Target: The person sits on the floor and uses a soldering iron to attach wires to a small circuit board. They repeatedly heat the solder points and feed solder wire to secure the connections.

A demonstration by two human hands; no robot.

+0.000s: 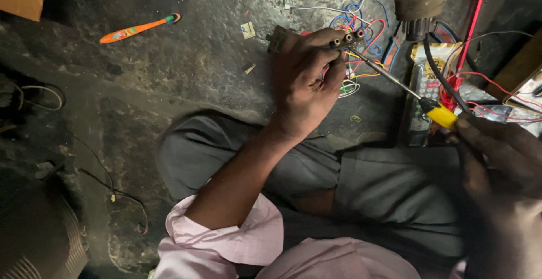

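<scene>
My left hand is raised over the dark floor and grips a small dark connector block with round sockets, its end showing above my fingers. My right hand holds a soldering iron by its yellow handle. The iron's thin metal shaft runs up and to the left, and its tip touches the connector block. A tangle of coloured wires lies on the floor just behind the block.
An orange toothbrush lies on the floor at upper left. A remote control in a clear wrapper lies by my right knee, with red wires and a black cable around it. My grey-trousered legs fill the lower middle.
</scene>
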